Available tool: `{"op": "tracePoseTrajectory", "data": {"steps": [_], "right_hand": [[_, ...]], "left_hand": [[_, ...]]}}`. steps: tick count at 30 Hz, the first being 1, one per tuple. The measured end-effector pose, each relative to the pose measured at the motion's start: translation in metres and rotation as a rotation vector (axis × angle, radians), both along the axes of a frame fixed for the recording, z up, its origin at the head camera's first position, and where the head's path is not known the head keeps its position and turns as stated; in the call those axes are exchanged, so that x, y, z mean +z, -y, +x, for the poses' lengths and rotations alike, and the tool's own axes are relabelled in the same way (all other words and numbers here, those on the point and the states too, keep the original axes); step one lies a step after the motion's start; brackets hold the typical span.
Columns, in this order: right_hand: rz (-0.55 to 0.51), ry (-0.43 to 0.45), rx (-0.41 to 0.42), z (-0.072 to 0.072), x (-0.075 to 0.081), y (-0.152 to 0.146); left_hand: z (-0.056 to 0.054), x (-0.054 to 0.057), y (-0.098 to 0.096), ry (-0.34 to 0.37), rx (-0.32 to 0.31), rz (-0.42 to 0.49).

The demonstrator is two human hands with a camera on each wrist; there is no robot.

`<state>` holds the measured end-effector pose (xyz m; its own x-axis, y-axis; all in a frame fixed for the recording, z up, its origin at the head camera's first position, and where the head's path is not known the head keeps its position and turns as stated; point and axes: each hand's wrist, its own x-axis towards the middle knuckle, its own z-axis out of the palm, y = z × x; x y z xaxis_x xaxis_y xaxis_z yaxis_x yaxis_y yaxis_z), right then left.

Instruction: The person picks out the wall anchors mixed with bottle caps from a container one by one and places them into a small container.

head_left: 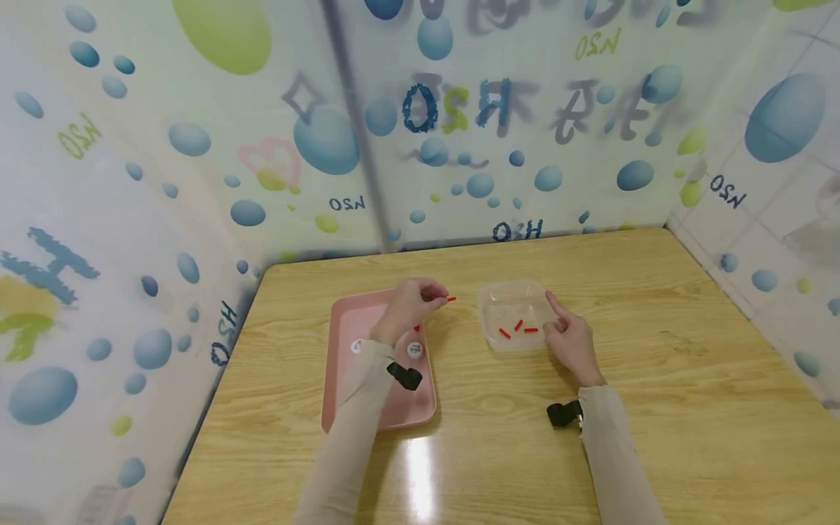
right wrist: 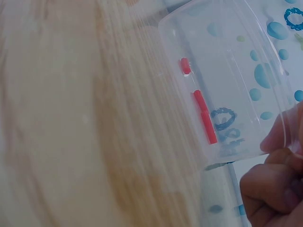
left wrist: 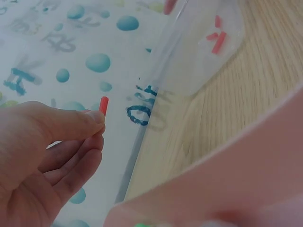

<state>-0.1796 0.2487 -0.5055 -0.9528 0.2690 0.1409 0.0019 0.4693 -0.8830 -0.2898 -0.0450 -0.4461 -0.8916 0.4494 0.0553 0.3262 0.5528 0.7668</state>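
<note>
My left hand pinches a short red stick between thumb and fingertips, above the right edge of the pink tray. The stick's upper end pokes out past the fingertips. To the right stands a clear plastic container with three red pieces lying on its bottom. My right hand holds the container's right side, thumb at the wall and index finger stretched along the rim. In the right wrist view, the fingers below it are curled.
Inside the tray are white round pieces with dark marks, and a small red bit shows near its right edge; the left forearm covers part of it. A wooden table carries everything, with patterned walls behind and beside it.
</note>
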Motion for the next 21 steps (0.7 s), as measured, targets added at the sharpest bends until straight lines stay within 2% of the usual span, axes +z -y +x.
{"op": "tracePoseTrajectory", "data": {"steps": [9,21], "right_hand": [[0.025,0.004,-0.01,-0.001,-0.001,0.001],[-0.001,0.012,-0.006,0.001,-0.004,0.002]], "left_hand": [[-0.001,-0.002,-0.02,-0.052,-0.081,0.012],[0.004,-0.005,-0.04,-0.064,-0.186,0.021]]}}
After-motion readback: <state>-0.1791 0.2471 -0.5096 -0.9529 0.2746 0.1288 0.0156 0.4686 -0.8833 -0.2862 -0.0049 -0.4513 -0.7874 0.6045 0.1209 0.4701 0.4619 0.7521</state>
